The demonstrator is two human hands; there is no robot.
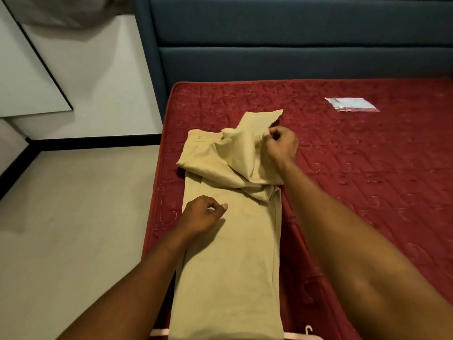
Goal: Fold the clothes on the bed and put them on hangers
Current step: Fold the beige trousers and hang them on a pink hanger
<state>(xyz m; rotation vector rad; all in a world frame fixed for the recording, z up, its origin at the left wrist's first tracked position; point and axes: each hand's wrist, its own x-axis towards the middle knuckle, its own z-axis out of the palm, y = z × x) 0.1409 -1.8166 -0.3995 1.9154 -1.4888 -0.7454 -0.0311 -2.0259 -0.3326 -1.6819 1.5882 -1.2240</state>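
A pair of beige trousers lies lengthwise along the left edge of the red mattress, waistband at the far end. One trouser leg is bunched and folded back over the upper part. My right hand grips that bunched fabric at its right side, fingers curled into it. My left hand rests on the left side of the flat leg, fingers curled with the thumb out; whether it pinches the cloth I cannot tell. A pale pink hanger lies under the trousers at the near edge, hook showing.
A clear plastic bag lies on the mattress at the far right. A dark blue padded headboard stands behind the bed. Pale tiled floor runs along the left of the bed.
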